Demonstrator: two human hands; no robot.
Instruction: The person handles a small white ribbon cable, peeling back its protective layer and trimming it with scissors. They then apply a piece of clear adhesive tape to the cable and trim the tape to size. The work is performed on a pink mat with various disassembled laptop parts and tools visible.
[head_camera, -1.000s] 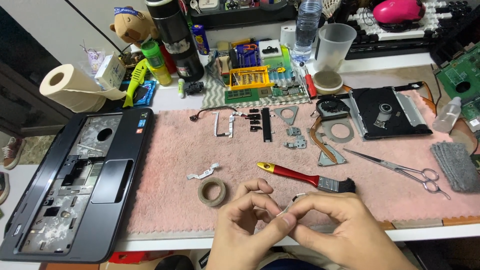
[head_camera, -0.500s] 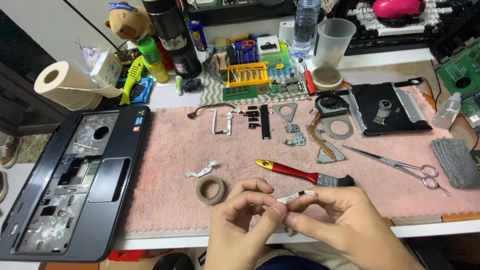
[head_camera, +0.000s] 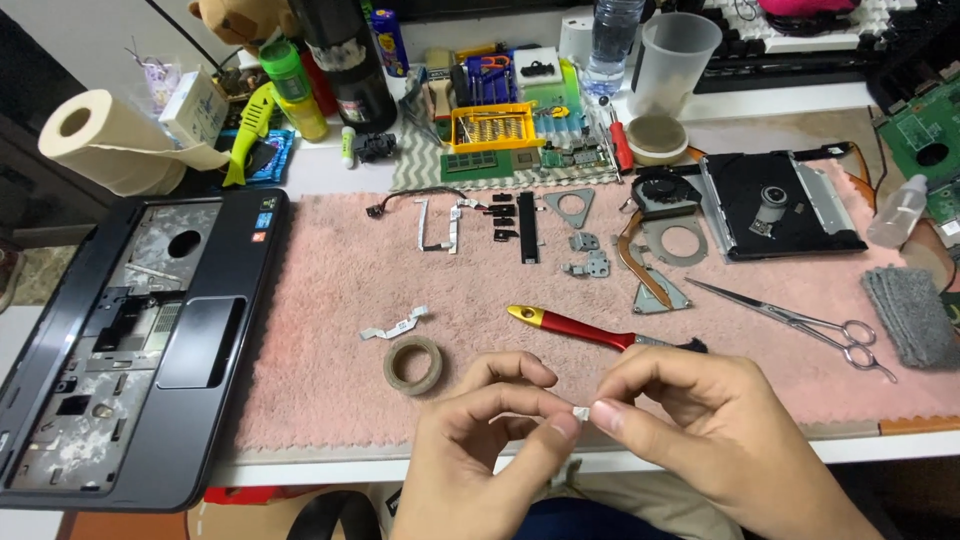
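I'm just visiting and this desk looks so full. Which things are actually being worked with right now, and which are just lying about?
In use:
left hand
right hand
small white piece, pinched between both hands

Lying about:
tape roll
red-handled brush
scissors
laptop shell
paper roll
plastic cup
pink mat

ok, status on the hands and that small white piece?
Left hand and right hand both pinching small white piece at fingertips, above the desk's front edge. Tape roll and red-handled brush lie just beyond, untouched. Nothing in the way.
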